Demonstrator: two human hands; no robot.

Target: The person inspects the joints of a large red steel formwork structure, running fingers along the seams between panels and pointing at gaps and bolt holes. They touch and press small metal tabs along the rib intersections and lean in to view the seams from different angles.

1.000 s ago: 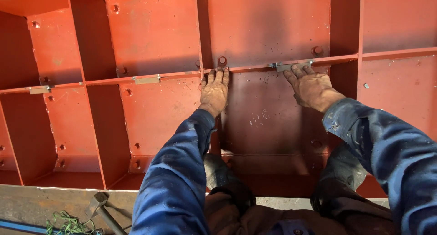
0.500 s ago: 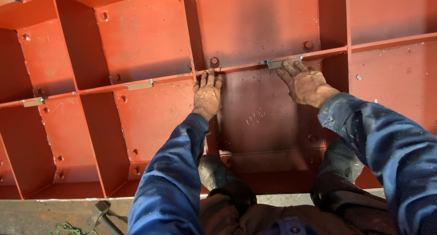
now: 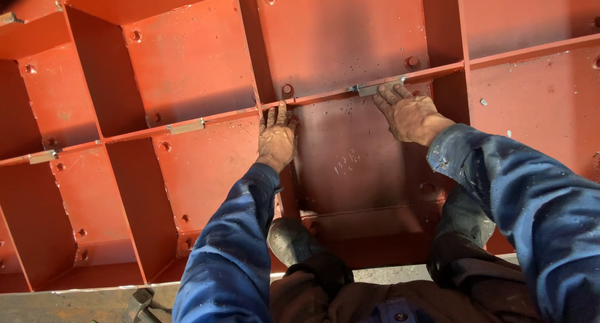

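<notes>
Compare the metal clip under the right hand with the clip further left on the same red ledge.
The right hand has its fingertips on the right clip; the left clip lies untouched, beyond the left hand. The right clip sits higher in the picture, the left one lower. Both are flat grey metal pieces lying along the ledge of the red steel panel.

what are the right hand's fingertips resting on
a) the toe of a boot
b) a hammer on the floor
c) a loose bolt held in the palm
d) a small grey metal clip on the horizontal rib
d: the right hand lies flat on the red steel panel with its fingertips at the grey metal clip that sits on the horizontal rib; the left hand lies flat further along the same rib.
</notes>
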